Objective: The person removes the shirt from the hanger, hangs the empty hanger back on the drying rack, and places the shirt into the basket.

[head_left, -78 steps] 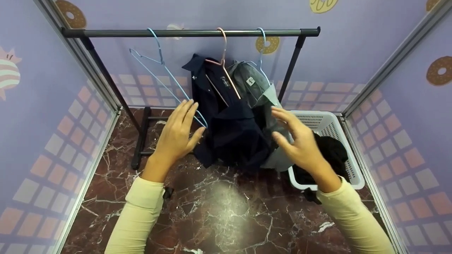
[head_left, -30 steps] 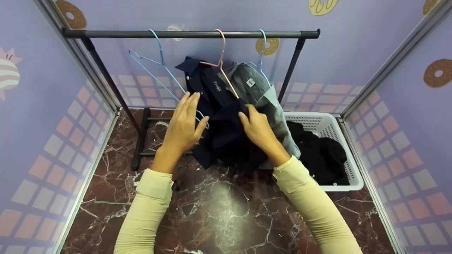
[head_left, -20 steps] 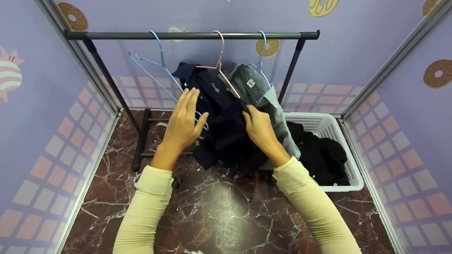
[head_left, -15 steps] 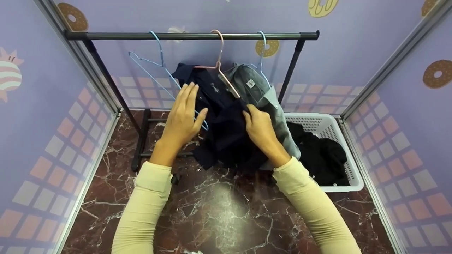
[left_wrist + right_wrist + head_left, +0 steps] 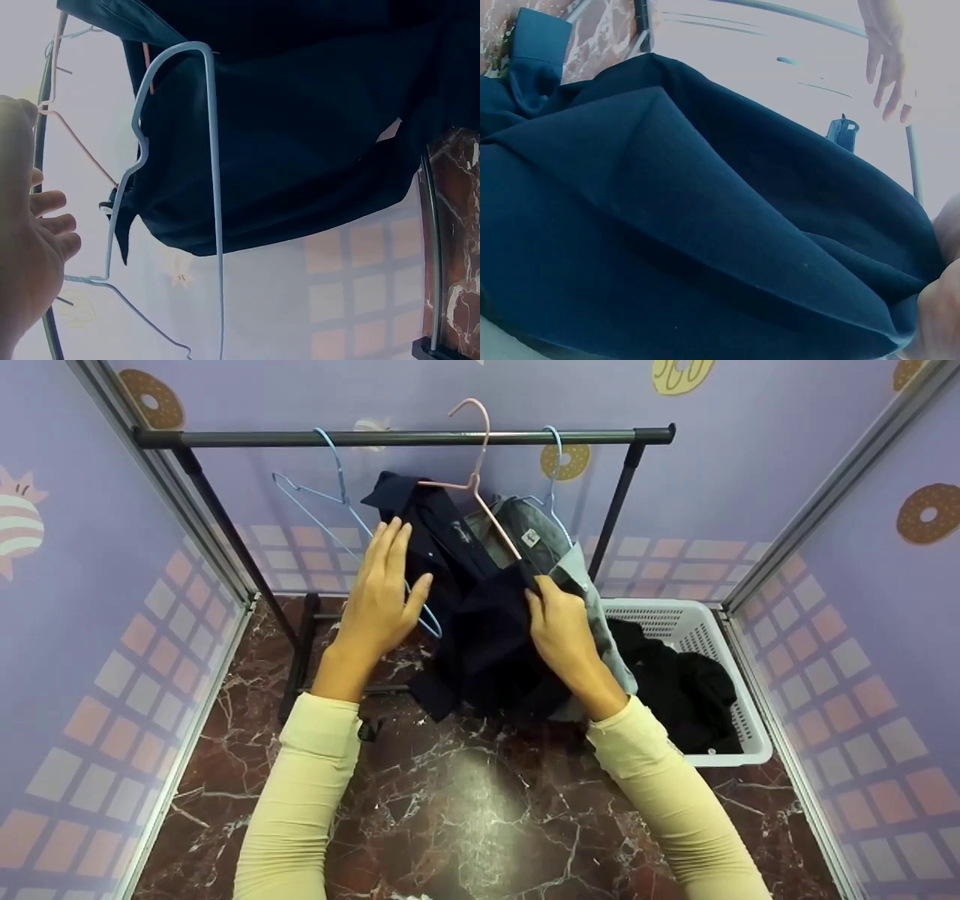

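Note:
A navy shirt [image 5: 480, 630] hangs on a pink wire hanger [image 5: 480, 499] whose hook stands just above the black rack bar [image 5: 247, 437]. My right hand [image 5: 555, 619] grips the shirt's right side, and its fingers pinch the cloth [image 5: 667, 225] in the right wrist view. My left hand [image 5: 386, 577] is open with straight fingers at the shirt's left edge, beside an empty blue hanger [image 5: 337, 502]. The left wrist view shows that hand [image 5: 30, 255], the blue hanger [image 5: 214, 187] and the navy shirt [image 5: 300, 135] from below.
A grey shirt [image 5: 544, 544] hangs on another blue hanger at the right of the bar. A white plastic basket [image 5: 720, 634] with black clothing [image 5: 675, 682] stands on the marble floor [image 5: 465, 802] at the right. Purple walls close in on three sides.
The right hand went from open to gripping the navy shirt. The pink hanger's hook has risen from resting on the bar to just above it. The left hand moved up slightly.

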### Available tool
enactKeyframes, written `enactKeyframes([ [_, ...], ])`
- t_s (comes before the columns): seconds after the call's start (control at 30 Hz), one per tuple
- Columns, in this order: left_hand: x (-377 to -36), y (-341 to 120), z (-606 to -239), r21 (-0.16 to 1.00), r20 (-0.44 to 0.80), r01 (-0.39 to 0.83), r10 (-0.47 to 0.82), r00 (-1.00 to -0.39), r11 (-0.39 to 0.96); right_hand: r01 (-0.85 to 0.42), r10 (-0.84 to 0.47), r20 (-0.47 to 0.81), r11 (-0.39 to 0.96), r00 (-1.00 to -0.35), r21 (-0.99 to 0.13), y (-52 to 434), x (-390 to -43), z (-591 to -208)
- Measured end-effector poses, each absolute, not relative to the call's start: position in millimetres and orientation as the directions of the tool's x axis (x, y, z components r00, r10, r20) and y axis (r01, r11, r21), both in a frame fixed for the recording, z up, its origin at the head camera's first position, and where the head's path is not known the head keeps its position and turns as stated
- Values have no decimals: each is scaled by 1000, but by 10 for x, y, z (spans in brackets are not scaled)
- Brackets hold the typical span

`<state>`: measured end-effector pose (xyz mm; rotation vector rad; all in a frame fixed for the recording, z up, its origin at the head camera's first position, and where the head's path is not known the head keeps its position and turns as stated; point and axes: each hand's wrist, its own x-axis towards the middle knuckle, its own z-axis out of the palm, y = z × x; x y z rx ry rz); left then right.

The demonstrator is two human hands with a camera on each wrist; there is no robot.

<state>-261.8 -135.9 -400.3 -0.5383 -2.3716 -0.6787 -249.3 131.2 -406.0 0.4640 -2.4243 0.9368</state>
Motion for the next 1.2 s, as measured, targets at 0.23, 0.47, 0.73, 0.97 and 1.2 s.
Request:
enactKeyframes([
  [0.23,-2627,-1400,-3927,346,642,527,214,-736,777,-510,-134,607,697,-784,-505,1368,-2402,-4029],
  [0.47,-2663,-1446,-3880,370,652,558,220,-726,743,-533,-130,631,677,-765,-507,1432,-2292,-4083],
  [0.73,-2684,-1482,-3870,345,673,562,219,-706,751,-541,-135,633,670,-762,-508,1531,-2203,-4209],
  [0.97,-2691,-1520,-3862,355,627,559,252,-737,749,-533,-128,627,672,-768,-514,1661,-2114,-4310],
  [1.2,-2660,-1540,-3848,417,524,543,295,-799,729,-562,-147,644,654,-751,-506,1863,-2034,-4367],
])
